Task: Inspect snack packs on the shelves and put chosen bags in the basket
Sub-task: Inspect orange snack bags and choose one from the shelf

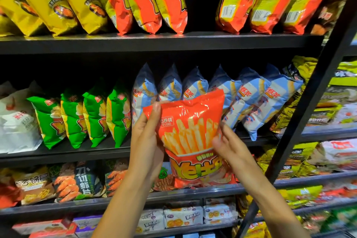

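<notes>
Before dark snack shelves [154,42], an orange fries bag [191,133] was held up, gripped by left hand [146,141] and right hand [228,145]; it would best be turned gently, seams unsqueezed.

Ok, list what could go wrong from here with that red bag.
The left hand pinches only the top corner of the red fries bag and the right hand grips its slick side, so it could slip. Squeezing may crush the contents. The blue bags lean close behind, so a bump could topple them.
</notes>
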`<act>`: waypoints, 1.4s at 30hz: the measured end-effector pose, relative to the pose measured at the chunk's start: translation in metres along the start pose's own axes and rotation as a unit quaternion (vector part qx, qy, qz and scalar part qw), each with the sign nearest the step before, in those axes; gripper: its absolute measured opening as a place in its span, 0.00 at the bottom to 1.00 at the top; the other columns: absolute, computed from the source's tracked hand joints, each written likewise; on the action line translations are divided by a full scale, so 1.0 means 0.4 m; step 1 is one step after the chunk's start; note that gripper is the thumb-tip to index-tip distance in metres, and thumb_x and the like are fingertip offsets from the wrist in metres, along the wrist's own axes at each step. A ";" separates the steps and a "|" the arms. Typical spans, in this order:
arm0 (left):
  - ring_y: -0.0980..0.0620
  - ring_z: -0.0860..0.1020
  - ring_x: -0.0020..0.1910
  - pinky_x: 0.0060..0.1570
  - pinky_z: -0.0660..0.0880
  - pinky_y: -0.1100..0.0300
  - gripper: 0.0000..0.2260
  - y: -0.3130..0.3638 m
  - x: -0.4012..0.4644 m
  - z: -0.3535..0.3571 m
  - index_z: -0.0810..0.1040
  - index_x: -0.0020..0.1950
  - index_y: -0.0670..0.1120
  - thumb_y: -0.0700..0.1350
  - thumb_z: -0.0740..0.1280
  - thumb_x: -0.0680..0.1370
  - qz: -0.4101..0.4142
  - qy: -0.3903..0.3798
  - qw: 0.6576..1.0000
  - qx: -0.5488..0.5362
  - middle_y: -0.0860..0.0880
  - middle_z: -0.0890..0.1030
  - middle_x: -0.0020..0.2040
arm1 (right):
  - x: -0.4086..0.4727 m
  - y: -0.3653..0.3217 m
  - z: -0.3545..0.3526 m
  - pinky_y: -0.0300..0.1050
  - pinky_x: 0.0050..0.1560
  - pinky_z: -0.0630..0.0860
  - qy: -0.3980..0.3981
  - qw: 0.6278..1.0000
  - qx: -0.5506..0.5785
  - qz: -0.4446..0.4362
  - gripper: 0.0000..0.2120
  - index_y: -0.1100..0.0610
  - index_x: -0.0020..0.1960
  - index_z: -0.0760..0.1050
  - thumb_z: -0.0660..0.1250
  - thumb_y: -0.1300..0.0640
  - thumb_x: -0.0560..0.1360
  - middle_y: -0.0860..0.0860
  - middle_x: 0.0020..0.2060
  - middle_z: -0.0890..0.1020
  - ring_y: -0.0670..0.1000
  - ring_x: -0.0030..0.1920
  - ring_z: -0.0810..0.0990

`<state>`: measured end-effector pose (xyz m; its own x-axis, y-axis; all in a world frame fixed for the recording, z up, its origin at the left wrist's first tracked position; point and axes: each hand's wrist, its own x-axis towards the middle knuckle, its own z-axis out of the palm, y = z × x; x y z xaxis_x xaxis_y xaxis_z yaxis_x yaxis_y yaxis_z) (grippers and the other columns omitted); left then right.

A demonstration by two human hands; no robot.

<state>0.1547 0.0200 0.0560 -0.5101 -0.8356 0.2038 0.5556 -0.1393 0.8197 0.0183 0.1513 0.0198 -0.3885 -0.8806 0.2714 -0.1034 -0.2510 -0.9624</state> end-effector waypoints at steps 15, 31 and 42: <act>0.58 0.64 0.79 0.72 0.68 0.63 0.34 -0.049 -0.065 -0.080 0.58 0.81 0.54 0.58 0.70 0.79 -0.033 -0.314 0.921 0.229 0.62 0.67 0.79 | 0.038 0.065 -0.007 0.60 0.76 0.66 0.249 0.962 0.076 0.089 0.52 0.40 0.78 0.67 0.67 0.17 0.60 0.40 0.73 0.74 0.47 0.73 0.73; 0.57 0.70 0.76 0.67 0.72 0.66 0.33 -0.011 -0.069 -0.114 0.62 0.79 0.49 0.34 0.67 0.77 0.015 -0.303 0.931 0.203 0.59 0.72 0.76 | 0.027 0.046 0.006 0.57 0.78 0.64 0.118 0.992 0.006 0.052 0.49 0.40 0.78 0.66 0.65 0.18 0.63 0.37 0.72 0.75 0.41 0.73 0.72; 0.57 0.72 0.74 0.70 0.71 0.55 0.27 -0.076 -0.044 -0.100 0.65 0.79 0.55 0.56 0.68 0.81 0.055 -0.171 0.944 0.277 0.59 0.75 0.73 | 0.002 0.004 0.047 0.43 0.67 0.73 0.132 0.970 -0.198 -0.051 0.28 0.34 0.75 0.65 0.64 0.32 0.76 0.28 0.62 0.79 0.33 0.64 0.77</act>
<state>0.1731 0.0175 0.0060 -0.7044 -0.5944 0.3880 0.2382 0.3169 0.9181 0.0350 0.1424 0.0185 -0.5737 -0.7117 0.4055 -0.4777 -0.1114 -0.8714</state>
